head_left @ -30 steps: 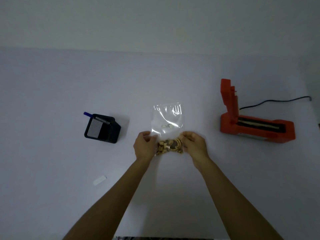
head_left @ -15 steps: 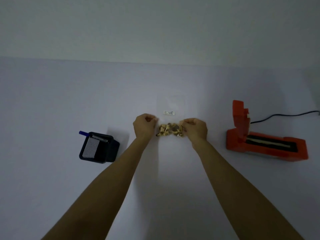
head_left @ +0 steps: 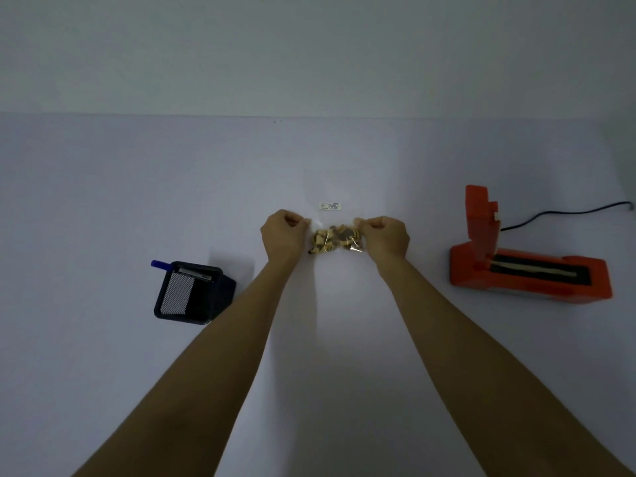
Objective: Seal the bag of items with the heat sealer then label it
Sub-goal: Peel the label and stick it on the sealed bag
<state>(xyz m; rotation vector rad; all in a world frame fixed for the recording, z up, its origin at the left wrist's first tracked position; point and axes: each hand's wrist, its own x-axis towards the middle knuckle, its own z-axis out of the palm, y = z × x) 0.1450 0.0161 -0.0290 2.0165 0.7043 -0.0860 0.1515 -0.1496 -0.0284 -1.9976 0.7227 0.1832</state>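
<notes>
A clear plastic bag (head_left: 330,201) hangs between my hands, with small tan and brown items (head_left: 335,239) bunched at its bottom and a small printed sticker on its front. My left hand (head_left: 284,235) pinches the bag's left side, and my right hand (head_left: 385,237) pinches its right side. The bag's upper part is nearly invisible against the white table. An orange heat sealer (head_left: 523,266) sits to the right with its lid raised upright and its sealing strip exposed.
A black mesh pen holder (head_left: 191,292) with a blue pen stands at the left, close to my left forearm. The sealer's black cord (head_left: 568,215) runs off to the right. The white table (head_left: 103,201) ends at a wall behind.
Both hands have carried the bag farther out over the table. The view has tilted up, so the white label strip seen near my left arm a second ago is out of frame.
</notes>
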